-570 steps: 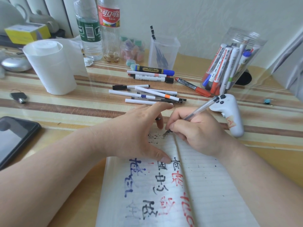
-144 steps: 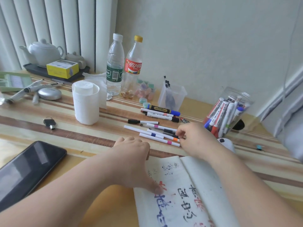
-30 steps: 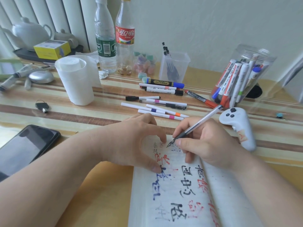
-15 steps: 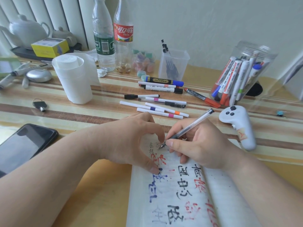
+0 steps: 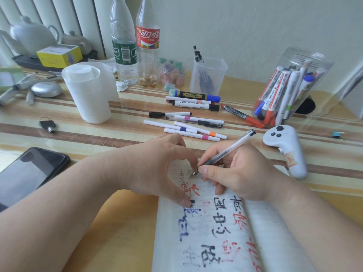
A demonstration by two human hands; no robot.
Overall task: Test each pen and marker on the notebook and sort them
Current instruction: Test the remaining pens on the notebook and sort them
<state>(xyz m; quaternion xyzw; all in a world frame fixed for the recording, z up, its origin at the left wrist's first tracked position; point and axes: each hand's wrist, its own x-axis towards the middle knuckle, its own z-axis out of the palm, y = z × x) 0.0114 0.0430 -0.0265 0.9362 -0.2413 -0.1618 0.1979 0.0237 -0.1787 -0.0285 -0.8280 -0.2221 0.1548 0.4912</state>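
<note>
Clear pen (image 5: 231,147) pinched in right-hand fingers (image 5: 210,171), tip on notebook (image 5: 206,232).

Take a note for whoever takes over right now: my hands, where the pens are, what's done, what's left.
Left hand: open, pressing the notebook flat.
Right hand: grips a clear gel pen, tip on the left page.
Slim white pens and markers lie loose on the table; others stand in the clear jar and clear cup.
Done: blue, black and red test marks on the page.
Left: finish this pen, sort it, then the loose ones; which are tested I cannot tell.
</note>
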